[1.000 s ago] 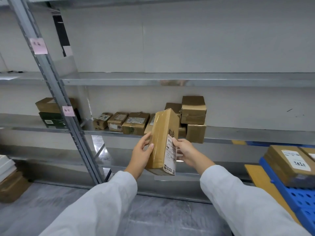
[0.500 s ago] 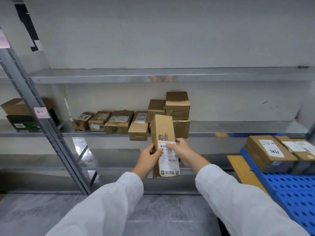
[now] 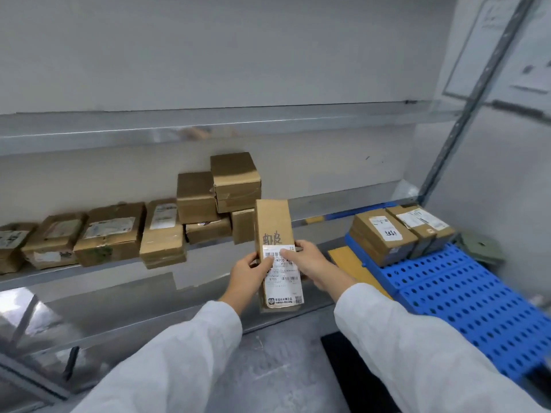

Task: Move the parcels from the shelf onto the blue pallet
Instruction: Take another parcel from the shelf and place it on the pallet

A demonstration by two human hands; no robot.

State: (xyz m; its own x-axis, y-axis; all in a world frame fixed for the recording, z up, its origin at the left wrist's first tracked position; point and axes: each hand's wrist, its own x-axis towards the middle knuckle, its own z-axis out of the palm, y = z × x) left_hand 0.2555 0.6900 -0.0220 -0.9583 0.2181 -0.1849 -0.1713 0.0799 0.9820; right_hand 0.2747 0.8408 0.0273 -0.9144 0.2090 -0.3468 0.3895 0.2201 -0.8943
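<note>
A long brown parcel (image 3: 272, 225) with a white label and handwriting stands upright in front of me, clear of the shelf. My left hand (image 3: 249, 277) grips its left side and my right hand (image 3: 313, 263) grips its right side, thumbs on the label. Several brown parcels (image 3: 113, 231) remain in a row and a small stack (image 3: 235, 180) on the metal shelf (image 3: 343, 201). The blue perforated pallet (image 3: 477, 302) lies low at the right, with two labelled parcels (image 3: 384, 234) at its far end.
A lower metal shelf (image 3: 119, 299) runs below the parcels. A grey shelf upright (image 3: 465, 114) rises at the right by the wall. A yellow board (image 3: 348, 257) sits beside the pallet. Grey floor with a dark mat (image 3: 351, 371) lies below my arms.
The parcel has turned label-side towards me and moved right, away from the shelf. My view has swung right, bringing more of the blue pallet into sight.
</note>
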